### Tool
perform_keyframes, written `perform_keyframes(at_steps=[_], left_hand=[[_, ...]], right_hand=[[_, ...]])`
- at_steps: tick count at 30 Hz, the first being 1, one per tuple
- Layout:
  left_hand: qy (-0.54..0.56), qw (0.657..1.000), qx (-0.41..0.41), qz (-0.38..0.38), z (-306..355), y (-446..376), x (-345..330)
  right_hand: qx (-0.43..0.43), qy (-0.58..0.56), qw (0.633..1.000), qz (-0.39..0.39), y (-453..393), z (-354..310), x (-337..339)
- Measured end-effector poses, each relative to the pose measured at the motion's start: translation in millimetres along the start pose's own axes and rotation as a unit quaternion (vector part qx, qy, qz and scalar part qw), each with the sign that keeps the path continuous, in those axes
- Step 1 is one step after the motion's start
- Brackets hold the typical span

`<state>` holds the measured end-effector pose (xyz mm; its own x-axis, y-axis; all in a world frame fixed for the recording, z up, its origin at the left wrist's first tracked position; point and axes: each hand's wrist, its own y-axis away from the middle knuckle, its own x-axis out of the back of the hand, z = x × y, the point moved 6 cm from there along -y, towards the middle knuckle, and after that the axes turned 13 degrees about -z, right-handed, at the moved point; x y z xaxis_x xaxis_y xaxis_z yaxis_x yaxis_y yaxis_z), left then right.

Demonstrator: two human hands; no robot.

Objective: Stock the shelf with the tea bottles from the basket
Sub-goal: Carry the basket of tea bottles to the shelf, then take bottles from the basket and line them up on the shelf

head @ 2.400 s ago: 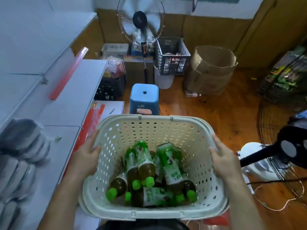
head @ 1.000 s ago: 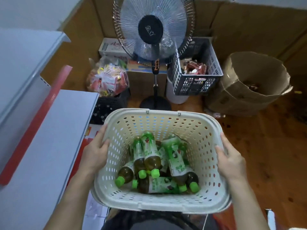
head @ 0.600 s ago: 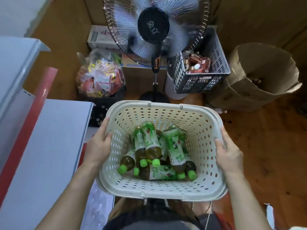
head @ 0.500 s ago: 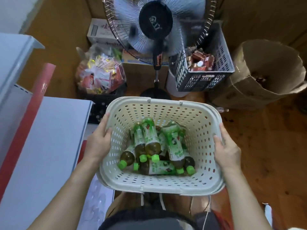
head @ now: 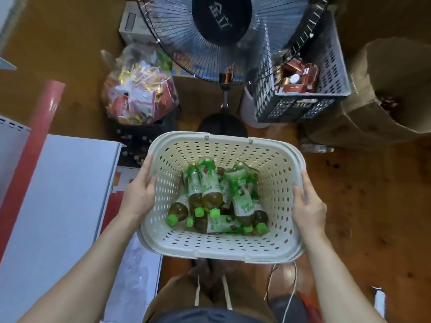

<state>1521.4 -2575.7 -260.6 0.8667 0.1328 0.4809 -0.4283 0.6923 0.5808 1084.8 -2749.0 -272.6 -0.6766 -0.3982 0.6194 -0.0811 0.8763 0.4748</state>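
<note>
A cream perforated basket [head: 275, 157] hangs in front of me, above the floor. Several tea bottles [head: 211, 192] with green caps and green labels lie heaped in its bottom. My left hand [head: 138, 194] grips the basket's left wall. On the opposite wall my right hand [head: 307, 206] holds the rim. A white shelf board [head: 56, 194] with a red edge strip lies at my left, close to the basket.
A standing fan [head: 221, 24] is right ahead, its base just past the basket. A bag of snack packets [head: 140, 94] sits at its left, a grey crate [head: 310, 85] and a cardboard box [head: 391, 94] at its right. Wooden floor [head: 373, 206] stretches right.
I have walked toward the fan with the basket, so the fan and crate loom larger. The basket sits lower and closer to the shelf board. Both hands keep their hold.
</note>
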Motion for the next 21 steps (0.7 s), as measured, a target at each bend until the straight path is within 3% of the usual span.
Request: perform_keyframes(at_steps=[10,15,19,21], left_hand=[[-0.029,0.999,0.018,-0.004,-13.7,-16.5,-4.4],[-0.101,0.995,0.010,0.011,-10.6,-17.0,-6.9],[-0.213,0.970,-0.018,0.119,10.5,0.8,-7.0],[-0.228,0.960,-0.088,0.139,31.1,14.4,-19.9]], right_hand=[[0.008,0.051,0.999,-0.006,-18.3,4.4,-5.6],[0.019,0.132,0.991,-0.029,-16.4,-3.5,-9.3],[0.065,0.234,0.968,0.061,-6.8,-26.7,1.9],[0.120,0.239,0.958,0.101,5.8,-44.1,2.3]])
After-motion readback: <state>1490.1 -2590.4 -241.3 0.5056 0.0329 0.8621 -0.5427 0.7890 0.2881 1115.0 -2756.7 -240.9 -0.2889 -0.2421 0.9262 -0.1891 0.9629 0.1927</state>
